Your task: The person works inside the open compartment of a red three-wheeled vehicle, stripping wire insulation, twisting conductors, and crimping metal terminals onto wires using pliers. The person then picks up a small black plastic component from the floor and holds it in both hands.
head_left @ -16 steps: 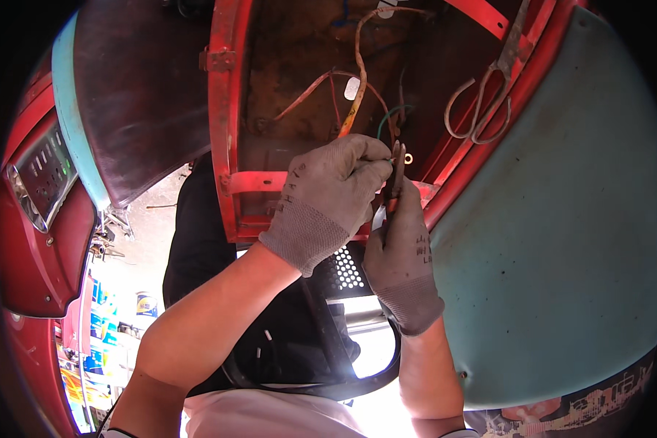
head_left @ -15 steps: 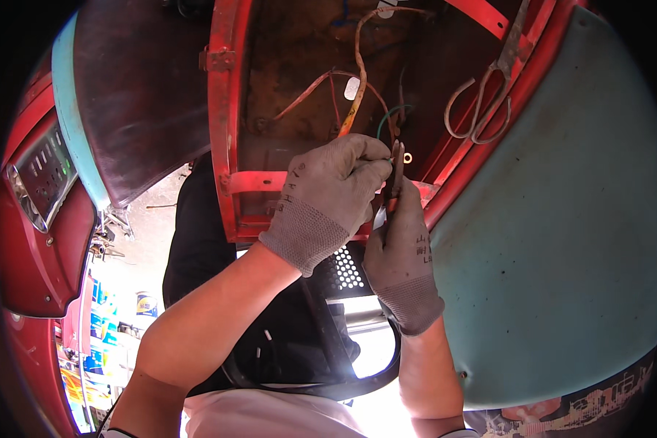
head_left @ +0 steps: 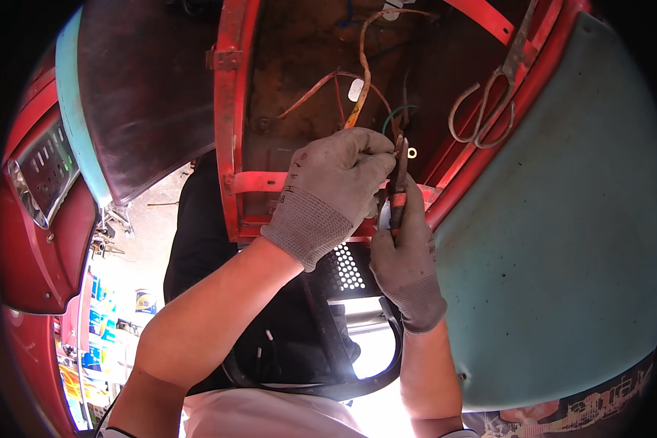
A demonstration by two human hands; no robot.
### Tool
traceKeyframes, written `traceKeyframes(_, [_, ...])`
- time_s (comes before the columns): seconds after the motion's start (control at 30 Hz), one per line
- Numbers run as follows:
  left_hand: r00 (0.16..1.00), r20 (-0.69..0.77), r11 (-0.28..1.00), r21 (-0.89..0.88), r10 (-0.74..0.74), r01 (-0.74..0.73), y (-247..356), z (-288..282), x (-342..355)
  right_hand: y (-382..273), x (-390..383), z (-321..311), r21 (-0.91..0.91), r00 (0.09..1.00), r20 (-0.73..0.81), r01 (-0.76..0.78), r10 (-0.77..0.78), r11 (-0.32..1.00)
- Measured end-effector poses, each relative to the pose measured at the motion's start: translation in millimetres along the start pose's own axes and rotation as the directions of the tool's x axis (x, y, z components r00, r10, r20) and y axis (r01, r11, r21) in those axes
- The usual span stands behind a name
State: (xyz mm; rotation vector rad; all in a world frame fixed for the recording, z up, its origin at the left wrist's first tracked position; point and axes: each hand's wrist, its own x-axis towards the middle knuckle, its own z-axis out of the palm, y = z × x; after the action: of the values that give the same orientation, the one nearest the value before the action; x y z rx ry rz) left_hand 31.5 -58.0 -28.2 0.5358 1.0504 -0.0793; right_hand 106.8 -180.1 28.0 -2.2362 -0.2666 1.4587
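My left hand (head_left: 325, 193), in a grey knit glove, is closed in a pinch on a thin wire, mostly hidden by the fingers. Just right of it, my right hand (head_left: 410, 255), gloved alike, is wrapped round pliers (head_left: 398, 197) with red and dark handles. Their jaws point up beside my left fingertips, at the wire; whether they touch it cannot be made out. Behind the hands, a yellow-wrapped cable (head_left: 364, 80), a thin green wire (head_left: 391, 118) and a reddish wire (head_left: 308, 95) run inside a red metal frame (head_left: 227, 109).
Old scissors (head_left: 482, 117) rest on the frame's right rail. A large teal panel (head_left: 555, 233) fills the right side. On the left are a dark panel with a teal edge (head_left: 69, 80) and a red body part (head_left: 40, 248). Below the hands is a perforated black plate (head_left: 347, 270).
The pliers have turned a little more upright, and more of their red handle shows. My right hand has shifted slightly right; my left still pinches the wire.
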Motion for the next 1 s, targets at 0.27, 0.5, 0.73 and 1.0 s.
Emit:
traceKeyframes(0.27, [0.995, -0.019, 0.993, -0.077, -0.093, 0.092, 4.3, 3.3, -2.5, -2.8, -0.9, -1.8, -0.003, 0.997, 0.004, -0.079, 0.079, 0.997])
traceKeyframes(0.5, [0.989, -0.018, 0.981, -0.126, -0.149, 0.146, 2.0, 4.6, -3.0, 4.1, 4.4, 1.8, 0.065, 0.963, 0.014, -0.268, 0.268, 0.961])
traceKeyframes(0.73, [0.988, -0.010, 0.987, 0.039, -0.153, 0.153, -6.1, -9.9, 0.2, 28.1, 10.9, 23.4, 0.061, 0.969, -0.012, -0.247, 0.248, 0.967])
traceKeyframes(1.0, [0.968, 0.076, 0.963, 0.145, -0.239, 0.226, -2.4, -30.6, 19.0, 23.8, 17.7, 10.1, 0.057, 0.970, 0.074, -0.237, 0.233, 0.970])
